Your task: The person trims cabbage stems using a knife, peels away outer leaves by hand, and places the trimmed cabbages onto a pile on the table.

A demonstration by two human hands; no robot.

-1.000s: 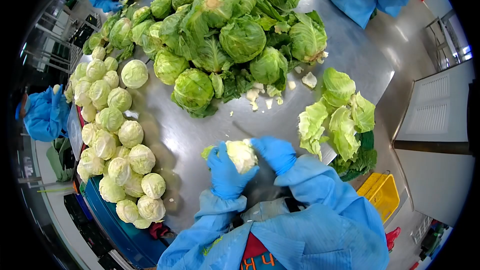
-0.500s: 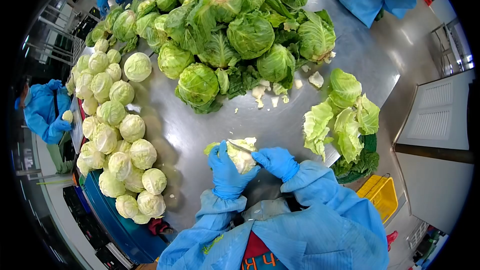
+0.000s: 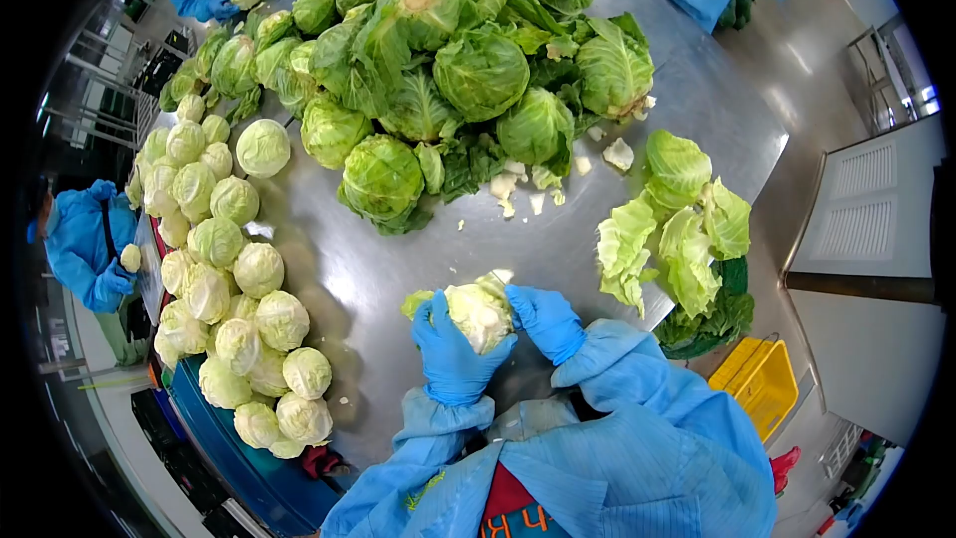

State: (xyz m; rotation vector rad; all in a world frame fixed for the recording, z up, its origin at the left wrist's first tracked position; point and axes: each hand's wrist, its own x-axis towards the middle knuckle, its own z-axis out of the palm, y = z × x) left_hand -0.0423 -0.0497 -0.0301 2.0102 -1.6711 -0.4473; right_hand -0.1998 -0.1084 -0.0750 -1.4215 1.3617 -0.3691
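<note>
A pale, partly trimmed cabbage (image 3: 480,317) is held just above the steel table, close to my body. My blue-gloved left hand (image 3: 454,354) is closed around its left and lower side, and a green leaf edge sticks out beyond the fingers. At the cabbage's right side, my gloved right hand (image 3: 547,325) is closed in a grip on a small knife. The blade can hardly be made out now against the cabbage. Loose light-green leaves (image 3: 687,249) lie to the right of my hands.
Untrimmed green cabbages (image 3: 481,73) are heaped at the back of the steel table (image 3: 373,274). Trimmed cabbages (image 3: 237,344) are piled along its left edge. Cut stem scraps (image 3: 506,184) lie mid-table. A yellow crate (image 3: 762,389) stands at lower right. Co-workers in blue are around the table.
My right hand has shifted slightly, to the cabbage's upper right edge. The knife blade, earlier across the cabbage's top, is now mostly out of sight. The camera view has turned slightly.
</note>
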